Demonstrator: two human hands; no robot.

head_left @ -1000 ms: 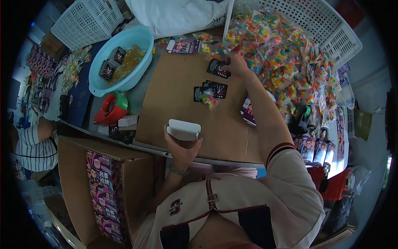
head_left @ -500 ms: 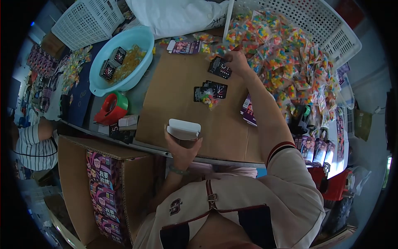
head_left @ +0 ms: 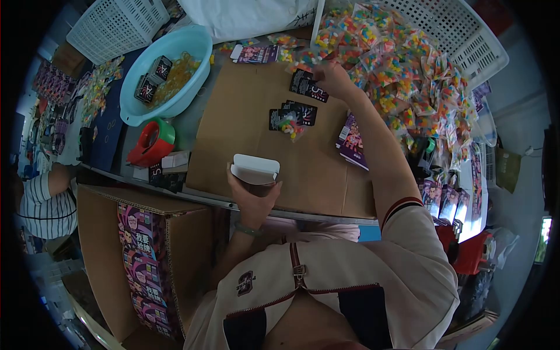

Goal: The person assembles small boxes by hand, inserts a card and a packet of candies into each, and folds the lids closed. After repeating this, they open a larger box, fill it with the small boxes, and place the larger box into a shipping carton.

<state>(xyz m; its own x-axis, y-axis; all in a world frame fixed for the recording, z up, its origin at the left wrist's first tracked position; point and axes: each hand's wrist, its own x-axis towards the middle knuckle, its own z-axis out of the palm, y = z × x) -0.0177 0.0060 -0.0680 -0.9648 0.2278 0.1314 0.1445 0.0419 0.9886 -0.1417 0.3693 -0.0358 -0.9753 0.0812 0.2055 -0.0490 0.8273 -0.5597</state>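
My left hand (head_left: 255, 204) is wrapped round a small carton (head_left: 255, 167) with its white flap up and its open top facing me, at the cardboard's near edge. My right hand (head_left: 336, 80) is at the far right of the cardboard, fingers curled, over the edge of a black card group (head_left: 308, 86) and beside the candy packets (head_left: 396, 81). Whether its fingertips hold anything is hidden. Nearer to me, more black cards (head_left: 300, 112) lie with a clear candy packet (head_left: 290, 126) on them. Flat purple printed cartons (head_left: 352, 140) lie beside my right forearm.
A blue basin (head_left: 199, 79) with rubber bands and card packs stands at the left. Near it sits a red and green tape dispenser (head_left: 153, 143). A large carton (head_left: 192, 262) of printed boxes is below the table edge. A person in a striped sleeve (head_left: 49, 204) is at far left.
My right hand has shifted slightly right relative to the black cards, its fingers more curled. My left hand keeps hold of the small carton. The whole view has shifted a little.
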